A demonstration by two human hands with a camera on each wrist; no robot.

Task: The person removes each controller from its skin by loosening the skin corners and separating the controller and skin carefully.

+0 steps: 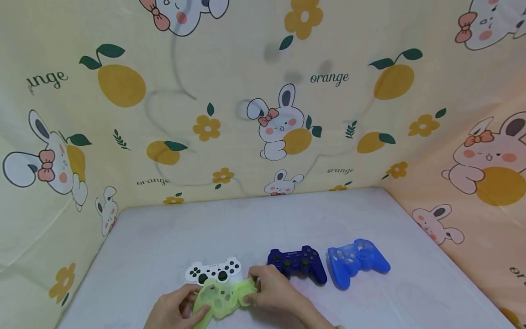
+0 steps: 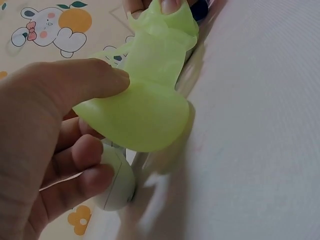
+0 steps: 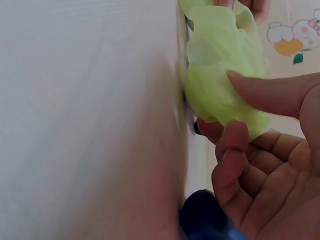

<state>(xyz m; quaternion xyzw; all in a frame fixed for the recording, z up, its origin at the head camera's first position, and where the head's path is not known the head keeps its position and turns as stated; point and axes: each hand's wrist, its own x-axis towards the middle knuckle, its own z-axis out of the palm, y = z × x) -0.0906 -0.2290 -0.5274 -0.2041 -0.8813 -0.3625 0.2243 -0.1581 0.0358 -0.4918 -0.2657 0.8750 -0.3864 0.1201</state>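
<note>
Between both hands is a soft, translucent yellow-green controller cover (image 1: 222, 297) with button cutouts. My left hand (image 1: 176, 307) pinches its left grip, thumb on top, which the left wrist view shows close up at the cover (image 2: 145, 115). My right hand (image 1: 274, 289) pinches the other grip; in the right wrist view its thumb presses on the crumpled cover (image 3: 225, 90). Just behind the cover lies a white game controller (image 1: 213, 268), its lower part hidden by it. A dark blue game controller (image 1: 297, 262) lies right behind my right hand.
At the right on the white-covered table (image 1: 328, 214) lies a translucent blue controller cover (image 1: 358, 261). A cloth backdrop (image 1: 246, 68) printed with rabbits and oranges rises behind the table and along both sides.
</note>
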